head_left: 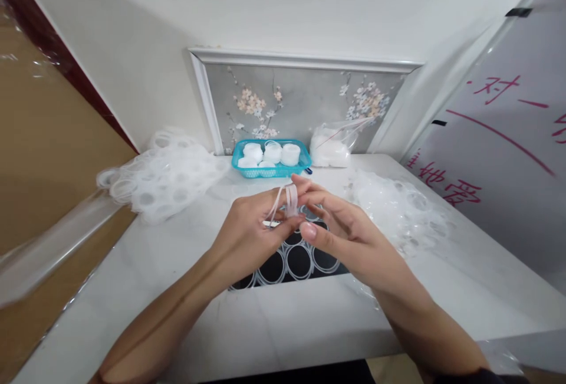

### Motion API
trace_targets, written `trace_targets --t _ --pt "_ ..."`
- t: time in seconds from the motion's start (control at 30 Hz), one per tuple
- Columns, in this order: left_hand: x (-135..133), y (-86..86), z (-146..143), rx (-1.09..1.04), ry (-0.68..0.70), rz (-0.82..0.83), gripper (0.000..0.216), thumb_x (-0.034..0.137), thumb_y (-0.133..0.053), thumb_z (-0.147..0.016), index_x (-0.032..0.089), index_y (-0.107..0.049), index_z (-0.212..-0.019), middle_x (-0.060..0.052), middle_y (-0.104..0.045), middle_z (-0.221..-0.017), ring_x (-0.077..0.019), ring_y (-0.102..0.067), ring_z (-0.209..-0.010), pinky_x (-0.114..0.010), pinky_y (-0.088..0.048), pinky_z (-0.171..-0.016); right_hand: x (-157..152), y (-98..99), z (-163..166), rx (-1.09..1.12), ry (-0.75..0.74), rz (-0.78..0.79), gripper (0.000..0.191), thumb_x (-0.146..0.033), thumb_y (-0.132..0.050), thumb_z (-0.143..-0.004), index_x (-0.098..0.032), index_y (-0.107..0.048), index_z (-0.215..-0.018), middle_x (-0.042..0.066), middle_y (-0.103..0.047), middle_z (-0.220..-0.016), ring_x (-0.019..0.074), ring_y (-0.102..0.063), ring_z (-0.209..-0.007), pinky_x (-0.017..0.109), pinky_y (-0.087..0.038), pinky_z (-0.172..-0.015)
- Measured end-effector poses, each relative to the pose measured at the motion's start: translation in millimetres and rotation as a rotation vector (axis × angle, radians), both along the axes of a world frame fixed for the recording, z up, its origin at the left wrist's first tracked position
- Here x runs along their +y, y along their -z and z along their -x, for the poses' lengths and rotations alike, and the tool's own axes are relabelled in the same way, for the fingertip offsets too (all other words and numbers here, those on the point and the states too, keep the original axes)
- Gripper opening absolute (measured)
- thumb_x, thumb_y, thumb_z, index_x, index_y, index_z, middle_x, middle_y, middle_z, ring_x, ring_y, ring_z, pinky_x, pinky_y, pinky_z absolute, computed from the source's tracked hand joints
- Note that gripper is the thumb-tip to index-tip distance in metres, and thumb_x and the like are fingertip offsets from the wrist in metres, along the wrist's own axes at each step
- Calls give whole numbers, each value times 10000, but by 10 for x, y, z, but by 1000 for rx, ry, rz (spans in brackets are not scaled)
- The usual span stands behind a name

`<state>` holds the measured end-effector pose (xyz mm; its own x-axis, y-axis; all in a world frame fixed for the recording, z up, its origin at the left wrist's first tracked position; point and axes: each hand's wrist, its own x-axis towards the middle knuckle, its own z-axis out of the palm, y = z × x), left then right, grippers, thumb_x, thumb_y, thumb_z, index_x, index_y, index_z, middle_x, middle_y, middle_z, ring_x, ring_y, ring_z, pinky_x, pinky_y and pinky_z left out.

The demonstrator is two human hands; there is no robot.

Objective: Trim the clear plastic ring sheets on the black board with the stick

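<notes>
Black mat [299, 261], near the counter's [247, 319] front edge: pale circles [299, 278]; your work seems part-done. Above it, white bands [292, 200]: your left grip [252, 225] closed on them; your right grip [365, 239] part-open, fingertips against them. Counter's far edge: blue basket [303, 171] holding several finished-looking white rolls [290, 154].

A small indoor work corner, whether in a home or an office unclear: a marble-look tabletop [469, 278] stands against a pale wall [283, 6], backed by a framed floral panel [305, 95]. A whiteboard [508, 142] at right bears red handwritten characters. Translucent rings [170, 177] lie heaped near a turquoise basket [287, 171], suggesting light handwork.
</notes>
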<state>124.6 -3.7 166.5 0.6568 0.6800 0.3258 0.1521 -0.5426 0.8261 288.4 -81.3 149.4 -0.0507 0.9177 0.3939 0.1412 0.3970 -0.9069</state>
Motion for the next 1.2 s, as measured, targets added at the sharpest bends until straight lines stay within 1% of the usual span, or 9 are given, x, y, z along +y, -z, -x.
trace_targets --t 0.23,0.37,0.47,0.6,0.73,0.83,1.0,1.1,1.2 --pt "80 18 2 57 171 -149 374 313 -634 -890 318 -658 -1264 15 -546 -1458 -275 -501 -1358 -432 -410 -1137 159 78 29 121 -217 89 216 -419 -651 -913 -295 -749 -1061 16 -724 -970 188 -669 -1003 381 -524 -964" --pt "146 2 40 186 214 -202 492 360 -719 -843 323 -612 -1322 1 -466 -1526 -283 -430 -1412 -431 -421 -1131 179 97 36 176 -205 123 213 -455 -682 -880 -285 -785 -955 14 -701 -839 170 -664 -886 326 -552 -813" --pt "188 -19 86 268 224 -199 695 421 -805 -757 339 -539 -1394 -8 -365 -1588 -309 -419 -1416 -455 -427 -1126 153 85 37 164 -173 136 187 -455 -698 -864 -304 -796 -914 22 -694 -834 197 -652 -964 345 -543 -837" --pt "307 -64 202 305 278 -155 822 411 -852 -698 372 -489 -1435 -1 -360 -1590 -324 -389 -1433 -475 -420 -1132 143 89 39 130 -152 135 136 -425 -734 -836 -317 -795 -778 25 -711 -1121 254 -590 -1203 453 -442 -1056" --pt "451 -109 291 154 321 -120 507 301 -724 -842 350 -613 -1335 -17 -503 -1496 -307 -445 -1399 -439 -498 -1061 159 114 31 48 -134 125 86 -414 -759 -821 -340 -784 -784 4 -690 -1258 270 -400 -1430 537 -185 -1222" --pt "419 -88 247 -52 166 -159 258 303 -638 -927 337 -730 -1165 -13 -641 -1351 -273 -534 -1329 -427 -509 -1050 182 135 39 20 -112 118 102 -420 -728 -851 -342 -784 -816 16 -735 -1167 237 -294 -1494 534 -77 -1246" --pt "208 11 109 -234 -95 -417 201 298 -719 -881 364 -758 -1067 20 -711 -1225 -215 -680 -1080 -397 -564 -934 240 179 92 161 -216 174 143 -433 -656 -894 -363 -779 -908 -3 -718 -1217 234 -375 -1452 522 -183 -1228" --pt "219 28 96 -233 48 -638 195 366 -763 -838 352 -768 -1033 -12 -699 -1251 -234 -666 -1077 -426 -543 -935 249 174 94 449 -265 244 162 -290 -658 -835 -351 -777 -928 -28 -706 -1239 245 -477 -1376 471 -305 -1186" --pt "307 21 115 -133 222 -781 337 467 -809 -757 342 -759 -1066 -37 -606 -1394 -294 -515 -1315 -478 -438 -1080 207 106 60 638 -351 313 239 -224 -607 -736 -278 -777 -895 22 -730 -1160 277 -556 -1287 468 -403 -1121"
